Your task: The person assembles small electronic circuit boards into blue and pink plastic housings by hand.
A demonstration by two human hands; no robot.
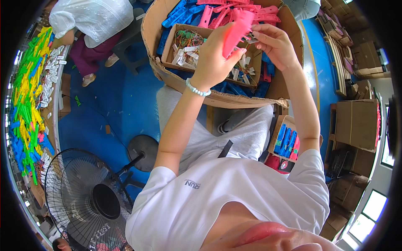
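Note:
My left hand, with a beaded bracelet at the wrist, grips a bright pink plastic shell held up and tilted. At the shell's right side, my right hand pinches a small part, partly hidden by the fingers; its kind is unclear. Both hands are above a large cardboard box. Across it sits a smaller carton with small white parts and coloured wires. Blue plastic pieces and pink plastic pieces are heaped behind that carton.
A black standing fan stands at lower left. Green, yellow and blue pieces cover a table at far left, beside a seated person. A small box of blue and pink pieces is near my right elbow. Cartons are stacked at right.

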